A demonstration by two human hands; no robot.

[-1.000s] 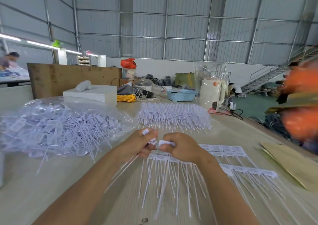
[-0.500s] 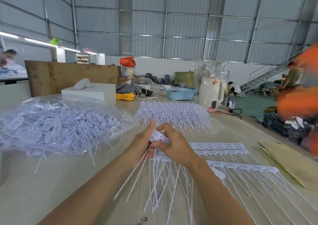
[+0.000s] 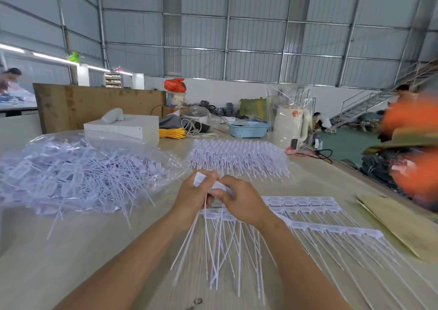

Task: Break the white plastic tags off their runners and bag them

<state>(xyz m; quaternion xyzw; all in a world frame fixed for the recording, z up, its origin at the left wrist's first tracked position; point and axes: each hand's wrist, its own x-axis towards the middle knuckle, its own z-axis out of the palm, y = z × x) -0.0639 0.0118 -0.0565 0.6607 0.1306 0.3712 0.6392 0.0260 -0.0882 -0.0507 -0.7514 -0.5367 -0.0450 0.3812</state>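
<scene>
Two hands above the table (image 3: 71, 257): left hand (image 3: 193, 199) clutching loose tags (image 3: 198, 179), right hand (image 3: 241, 201) pinching one tag. Two runners (image 3: 331, 230) right of hands; one bag (image 3: 78, 169) left, one pile (image 3: 239, 156) beyond. White, thin-tailed.

An orange blur (image 3: 412, 143) fills the right edge, unidentifiable.

Bare table (image 3: 59, 262) front-left; bagged tags (image 3: 78, 174) left, runner rows (image 3: 331, 229) right, tag stack (image 3: 239, 155) ahead.
</scene>
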